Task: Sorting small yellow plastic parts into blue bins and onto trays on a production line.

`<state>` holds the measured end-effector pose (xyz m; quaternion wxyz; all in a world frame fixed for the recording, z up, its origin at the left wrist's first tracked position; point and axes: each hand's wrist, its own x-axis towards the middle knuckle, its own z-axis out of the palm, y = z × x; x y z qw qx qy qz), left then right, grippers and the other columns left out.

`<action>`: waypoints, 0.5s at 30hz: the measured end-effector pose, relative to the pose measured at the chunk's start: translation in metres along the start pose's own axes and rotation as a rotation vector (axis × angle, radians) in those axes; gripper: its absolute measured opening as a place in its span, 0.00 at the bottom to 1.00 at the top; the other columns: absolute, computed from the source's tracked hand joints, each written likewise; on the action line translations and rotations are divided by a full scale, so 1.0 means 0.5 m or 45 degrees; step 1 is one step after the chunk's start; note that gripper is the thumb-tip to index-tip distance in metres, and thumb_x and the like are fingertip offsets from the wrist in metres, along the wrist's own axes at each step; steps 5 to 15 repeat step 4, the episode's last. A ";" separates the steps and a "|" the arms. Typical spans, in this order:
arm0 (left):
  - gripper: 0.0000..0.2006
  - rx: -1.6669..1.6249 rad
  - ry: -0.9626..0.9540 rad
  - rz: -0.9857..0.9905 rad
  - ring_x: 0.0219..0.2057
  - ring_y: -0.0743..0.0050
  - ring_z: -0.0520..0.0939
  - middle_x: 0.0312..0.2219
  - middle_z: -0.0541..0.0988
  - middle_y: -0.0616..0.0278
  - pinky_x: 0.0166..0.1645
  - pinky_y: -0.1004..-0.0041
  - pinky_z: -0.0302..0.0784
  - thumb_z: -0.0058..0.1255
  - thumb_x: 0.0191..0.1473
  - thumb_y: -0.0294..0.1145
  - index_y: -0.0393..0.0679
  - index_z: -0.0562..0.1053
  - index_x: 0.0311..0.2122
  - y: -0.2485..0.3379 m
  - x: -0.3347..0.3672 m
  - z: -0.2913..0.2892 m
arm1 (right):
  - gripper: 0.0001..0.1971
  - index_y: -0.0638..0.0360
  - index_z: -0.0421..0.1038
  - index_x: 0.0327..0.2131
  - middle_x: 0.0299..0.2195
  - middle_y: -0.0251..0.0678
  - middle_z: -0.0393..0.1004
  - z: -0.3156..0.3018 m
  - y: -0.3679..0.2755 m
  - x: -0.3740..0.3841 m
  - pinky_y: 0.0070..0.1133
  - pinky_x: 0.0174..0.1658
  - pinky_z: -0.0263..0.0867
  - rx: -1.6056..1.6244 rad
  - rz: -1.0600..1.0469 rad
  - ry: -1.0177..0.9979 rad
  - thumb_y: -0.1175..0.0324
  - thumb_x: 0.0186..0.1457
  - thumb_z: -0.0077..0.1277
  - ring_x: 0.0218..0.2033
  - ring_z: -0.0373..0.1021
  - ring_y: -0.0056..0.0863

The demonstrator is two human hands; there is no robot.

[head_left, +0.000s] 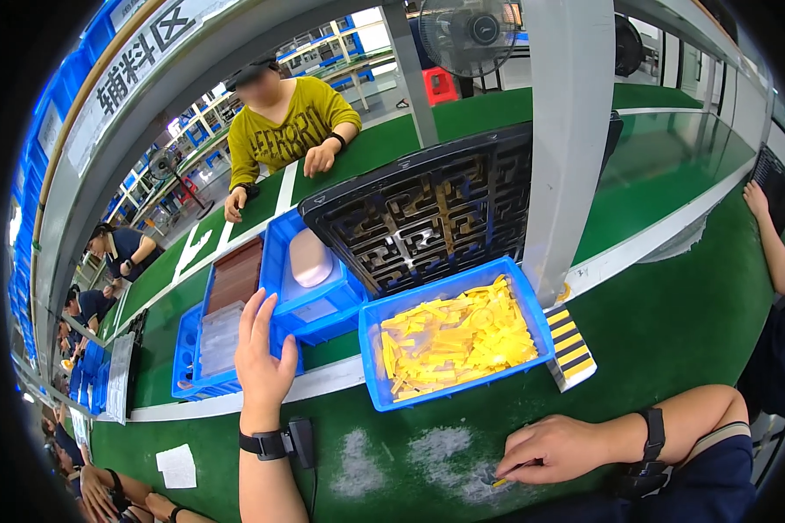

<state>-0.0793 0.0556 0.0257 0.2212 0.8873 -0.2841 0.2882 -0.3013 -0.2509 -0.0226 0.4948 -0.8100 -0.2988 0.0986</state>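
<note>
My left hand (266, 357) is raised at the table's far side, fingers up and apart, with nothing in it. It is nearest to a blue bin (323, 307) holding a pale rounded box (310, 259) and to a blue tray (183, 353) with brown strips (234, 277) and a greyish-white stack (223, 338). Low over the green table, my right hand (554, 449) pinches a small yellow strip (499, 483). Beneath its fingertips lies a patch of whitish dust (449, 453). Beyond it, a blue bin (462, 397) holds many loose yellow pieces (458, 336).
A black plastic lattice panel (427, 209) leans behind the bins, beside a grey post (569, 148). A black-and-yellow striped block (573, 349) stands right of the yellow pieces. A small black box (302, 442) with a cable and white paper (176, 466) lie left. Across the table sits another person (288, 126).
</note>
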 end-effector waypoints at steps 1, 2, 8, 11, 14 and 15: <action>0.28 -0.001 0.001 0.000 0.52 0.49 0.70 0.53 0.67 0.51 0.53 0.64 0.68 0.50 0.39 0.21 0.43 0.67 0.52 -0.001 0.000 0.000 | 0.08 0.55 0.74 0.36 0.26 0.31 0.69 0.000 0.001 0.000 0.25 0.27 0.66 0.001 -0.002 -0.002 0.68 0.52 0.51 0.25 0.69 0.30; 0.28 0.001 0.002 -0.001 0.52 0.49 0.70 0.53 0.67 0.51 0.53 0.64 0.68 0.50 0.39 0.21 0.43 0.67 0.52 -0.002 0.000 0.000 | 0.08 0.55 0.74 0.36 0.26 0.31 0.69 0.000 0.002 0.000 0.25 0.27 0.66 0.007 0.002 -0.002 0.68 0.52 0.51 0.25 0.69 0.30; 0.28 -0.021 -0.019 0.001 0.53 0.50 0.70 0.54 0.66 0.51 0.54 0.65 0.67 0.51 0.39 0.22 0.44 0.67 0.52 -0.006 -0.002 0.000 | 0.08 0.55 0.74 0.36 0.26 0.31 0.69 0.000 0.003 -0.001 0.25 0.27 0.66 0.005 0.007 -0.014 0.68 0.52 0.51 0.25 0.69 0.30; 0.28 -0.021 -0.019 0.001 0.53 0.50 0.70 0.54 0.66 0.51 0.54 0.65 0.67 0.51 0.39 0.22 0.44 0.67 0.52 -0.006 -0.002 0.000 | 0.08 0.55 0.74 0.36 0.26 0.31 0.69 0.000 0.003 -0.001 0.25 0.27 0.66 0.005 0.007 -0.014 0.68 0.52 0.51 0.25 0.69 0.30; 0.28 -0.021 -0.019 0.001 0.53 0.50 0.70 0.54 0.66 0.51 0.54 0.65 0.67 0.51 0.39 0.22 0.44 0.67 0.52 -0.006 -0.002 0.000 | 0.08 0.55 0.74 0.36 0.26 0.31 0.69 0.000 0.003 -0.001 0.25 0.27 0.66 0.005 0.007 -0.014 0.68 0.52 0.51 0.25 0.69 0.30; 0.28 -0.021 -0.019 0.001 0.53 0.50 0.70 0.54 0.66 0.51 0.54 0.65 0.67 0.51 0.39 0.22 0.44 0.67 0.52 -0.006 -0.002 0.000 | 0.08 0.55 0.74 0.36 0.26 0.31 0.69 0.000 0.003 -0.001 0.25 0.27 0.66 0.005 0.007 -0.014 0.68 0.52 0.51 0.25 0.69 0.30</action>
